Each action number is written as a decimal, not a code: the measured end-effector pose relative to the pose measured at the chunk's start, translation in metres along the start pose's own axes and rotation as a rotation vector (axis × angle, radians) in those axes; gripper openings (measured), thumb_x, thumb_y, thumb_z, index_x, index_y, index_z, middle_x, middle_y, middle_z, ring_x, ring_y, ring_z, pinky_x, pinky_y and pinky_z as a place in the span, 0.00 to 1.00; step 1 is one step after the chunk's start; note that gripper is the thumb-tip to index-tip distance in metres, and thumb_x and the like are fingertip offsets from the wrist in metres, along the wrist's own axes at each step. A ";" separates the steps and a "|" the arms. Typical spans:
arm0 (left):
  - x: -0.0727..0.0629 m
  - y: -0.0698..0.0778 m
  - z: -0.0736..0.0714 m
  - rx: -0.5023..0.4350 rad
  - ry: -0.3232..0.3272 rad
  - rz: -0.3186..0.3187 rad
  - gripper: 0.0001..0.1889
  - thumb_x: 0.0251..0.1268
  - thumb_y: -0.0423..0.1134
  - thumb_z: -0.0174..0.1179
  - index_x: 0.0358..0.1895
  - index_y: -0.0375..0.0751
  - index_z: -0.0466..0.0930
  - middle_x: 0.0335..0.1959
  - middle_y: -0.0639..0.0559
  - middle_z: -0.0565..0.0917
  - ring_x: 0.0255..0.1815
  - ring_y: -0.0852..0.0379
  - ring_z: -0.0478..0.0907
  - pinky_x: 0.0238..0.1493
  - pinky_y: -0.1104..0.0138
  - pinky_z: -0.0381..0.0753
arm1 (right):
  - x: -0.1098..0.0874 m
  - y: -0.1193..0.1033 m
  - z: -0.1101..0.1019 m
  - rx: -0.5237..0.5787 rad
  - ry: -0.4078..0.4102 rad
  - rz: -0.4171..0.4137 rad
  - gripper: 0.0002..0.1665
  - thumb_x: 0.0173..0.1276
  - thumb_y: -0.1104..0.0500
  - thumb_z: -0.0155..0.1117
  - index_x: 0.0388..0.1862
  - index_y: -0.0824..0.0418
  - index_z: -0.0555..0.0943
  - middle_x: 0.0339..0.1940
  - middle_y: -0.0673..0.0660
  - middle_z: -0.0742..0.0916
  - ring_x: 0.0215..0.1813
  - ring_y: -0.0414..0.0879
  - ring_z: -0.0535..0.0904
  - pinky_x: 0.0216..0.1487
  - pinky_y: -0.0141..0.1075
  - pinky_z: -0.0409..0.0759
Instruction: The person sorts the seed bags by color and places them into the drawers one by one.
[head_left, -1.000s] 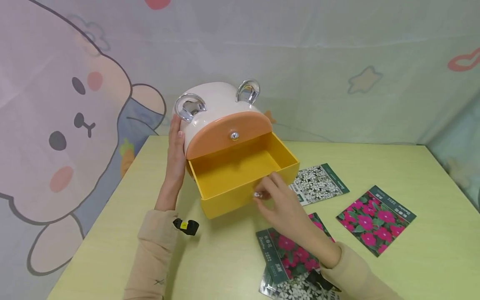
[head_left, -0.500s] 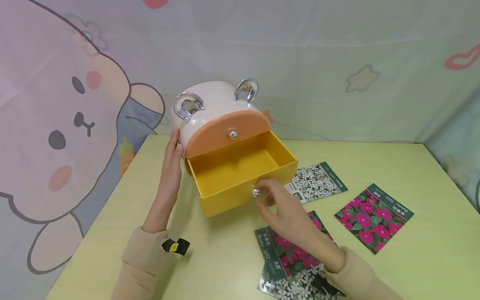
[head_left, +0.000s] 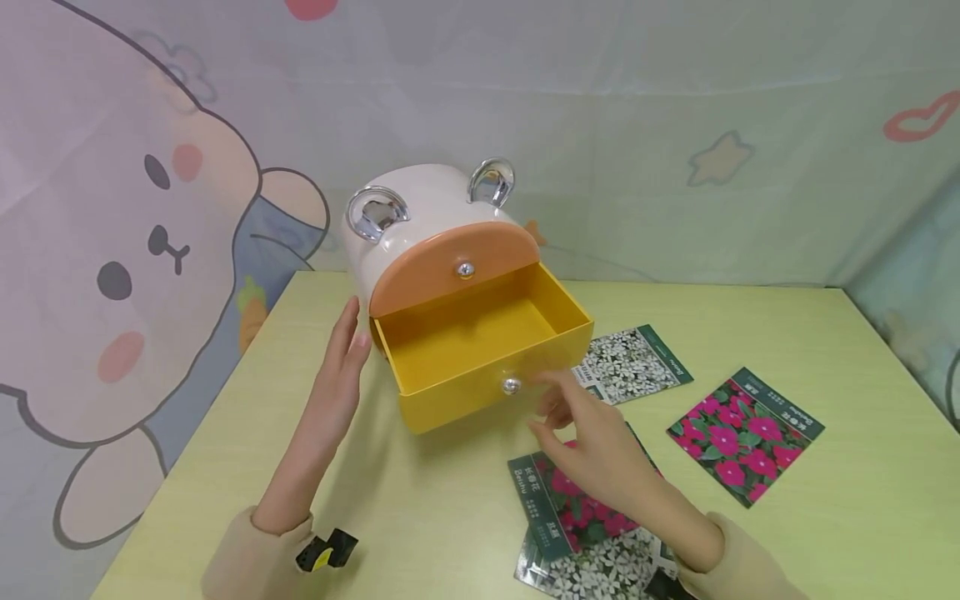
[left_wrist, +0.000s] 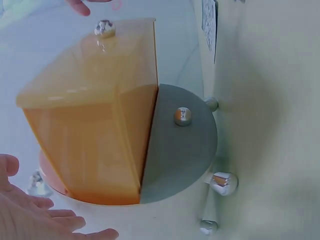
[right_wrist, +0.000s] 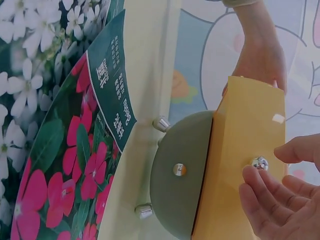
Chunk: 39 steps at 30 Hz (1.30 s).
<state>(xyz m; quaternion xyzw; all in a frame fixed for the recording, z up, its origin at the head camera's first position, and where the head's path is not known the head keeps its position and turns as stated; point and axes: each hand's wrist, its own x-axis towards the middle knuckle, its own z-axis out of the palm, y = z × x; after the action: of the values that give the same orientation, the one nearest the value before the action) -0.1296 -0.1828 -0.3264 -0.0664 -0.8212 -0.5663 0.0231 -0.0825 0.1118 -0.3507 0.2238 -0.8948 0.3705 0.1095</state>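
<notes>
- Head view: box (head_left: 431, 187) near the tabletop's (head_left: 420, 533) back edge, toward its left corner; only here does the extended drawer's (head_left: 480, 329) interior show.
- Left hand (head_left: 333, 387): fingers straight, beside the box.
- Right hand (head_left: 596, 437): fingers loosely bent, apart, just off the knob (head_left: 511, 386).
- Wrist views alone: grey-green lower front (left_wrist: 175, 155), silver feet (left_wrist: 223, 183).

Table (head_left: 435, 517): bright, with a soft shadow just beside the left hand (head_left: 333, 396).
Drawer (right_wrist: 242, 145): a small white shiny spot near the right hand (right_wrist: 290, 187), in the right wrist view.
Left wrist view: pale, bluish and foggy around the left hand.
</notes>
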 end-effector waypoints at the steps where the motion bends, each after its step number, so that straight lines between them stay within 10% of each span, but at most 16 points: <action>1: -0.004 0.002 0.000 0.007 0.003 0.013 0.31 0.78 0.52 0.36 0.78 0.59 0.37 0.80 0.60 0.41 0.81 0.51 0.37 0.76 0.41 0.43 | -0.001 -0.001 -0.001 -0.003 -0.005 0.001 0.27 0.62 0.61 0.66 0.59 0.54 0.69 0.35 0.44 0.81 0.36 0.34 0.79 0.39 0.29 0.83; 18: -0.056 0.021 0.026 0.326 0.180 0.392 0.38 0.72 0.37 0.51 0.78 0.55 0.39 0.80 0.57 0.42 0.81 0.51 0.42 0.75 0.39 0.45 | -0.028 0.002 -0.013 -0.141 -0.025 -0.086 0.23 0.61 0.58 0.69 0.55 0.53 0.75 0.48 0.44 0.83 0.49 0.37 0.80 0.47 0.35 0.84; 28: -0.072 0.028 0.055 0.583 0.262 0.706 0.34 0.76 0.56 0.35 0.75 0.35 0.51 0.78 0.44 0.52 0.80 0.48 0.46 0.78 0.44 0.38 | -0.046 0.012 -0.021 -0.247 -0.062 -0.086 0.26 0.59 0.55 0.71 0.56 0.48 0.76 0.54 0.41 0.81 0.56 0.37 0.76 0.53 0.39 0.82; 39: -0.087 0.032 0.086 0.625 0.110 0.880 0.32 0.77 0.54 0.34 0.73 0.34 0.55 0.78 0.42 0.53 0.79 0.47 0.48 0.79 0.50 0.38 | -0.063 0.024 -0.031 -0.338 -0.080 -0.110 0.31 0.55 0.55 0.74 0.58 0.46 0.75 0.55 0.39 0.79 0.54 0.34 0.73 0.52 0.39 0.81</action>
<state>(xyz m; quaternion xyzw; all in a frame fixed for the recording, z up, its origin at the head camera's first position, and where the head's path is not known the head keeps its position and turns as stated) -0.0359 -0.0989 -0.3371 -0.3644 -0.8426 -0.2348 0.3195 -0.0380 0.1691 -0.3665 0.2656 -0.9343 0.1991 0.1298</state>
